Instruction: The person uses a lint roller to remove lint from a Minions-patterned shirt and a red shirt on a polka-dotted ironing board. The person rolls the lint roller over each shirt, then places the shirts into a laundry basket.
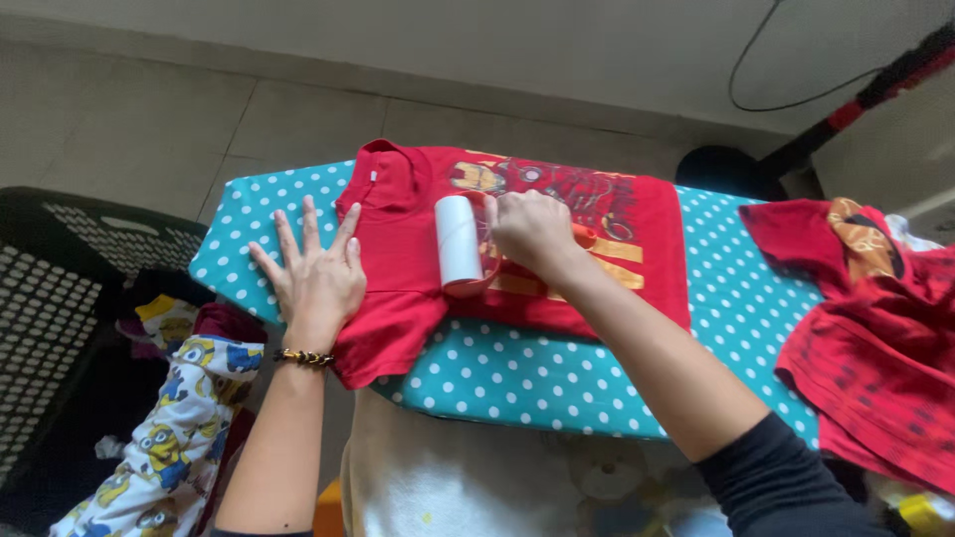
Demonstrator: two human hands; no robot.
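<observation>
A white lint roller (pixel 458 242) lies on a red printed shirt (pixel 418 239) spread across the dotted ironing board (pixel 557 383). The right hand (pixel 530 231) grips its handle; the left hand (pixel 316 273), fingers spread, presses the shirt's sleeve beside the roller.

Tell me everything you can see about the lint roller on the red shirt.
The lint roller is a short white cylinder, apparently paper-wrapped, on an orange-red handle that curves around its lower end. It lies on the chest of the red T-shirt, its axis running away from the person. The right hand grips the handle, hiding most of it. The left hand does not touch it; it presses flat on the shirt's sleeve edge and the polka-dot ironing board.
</observation>
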